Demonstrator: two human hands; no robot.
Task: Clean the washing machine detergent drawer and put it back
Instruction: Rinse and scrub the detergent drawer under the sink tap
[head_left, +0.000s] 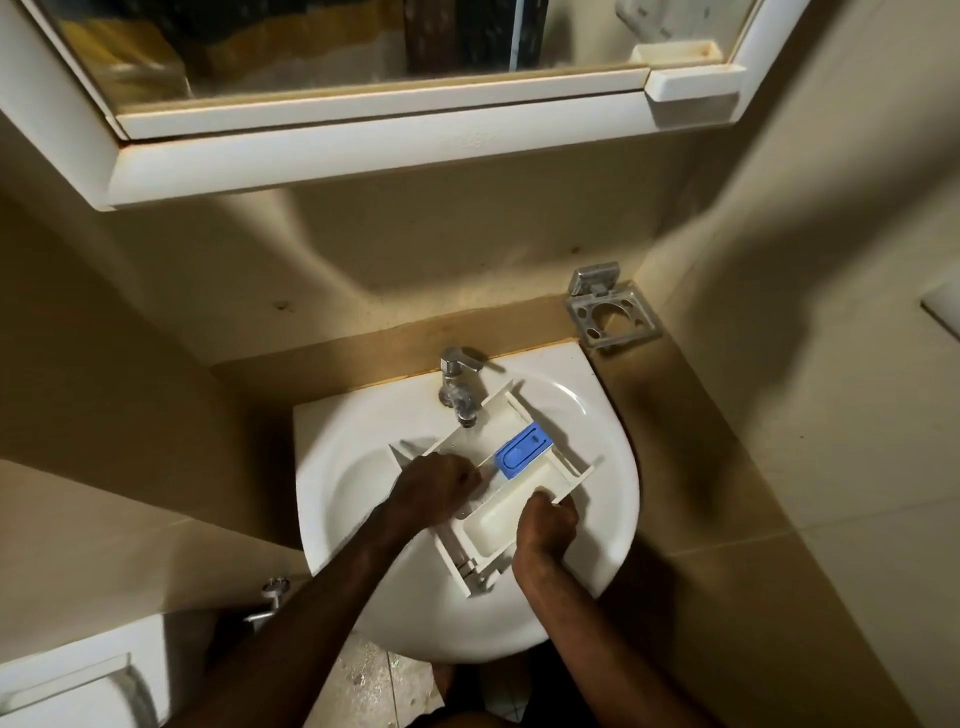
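The left hand (434, 486) covers the middle of the detergent drawer (498, 506), so what its curled fingers hold or press there cannot be told. The right hand (545, 522) hides the drawer's near right rim, and its fingertips are out of sight beneath it. The tap (460, 384) spout masks the drawer's far corner. The mirror cabinet (363, 130) is cut off at the top edge, its reflection blurred. A white fixture (67, 680) at near left is cropped by the frame.

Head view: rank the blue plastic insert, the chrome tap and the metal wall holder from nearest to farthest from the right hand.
From the right hand:
1. Blue plastic insert, in the white drawer, just beyond the hand.
2. Chrome tap, at the basin's back edge, to the left.
3. Metal wall holder, on the wall, back right.
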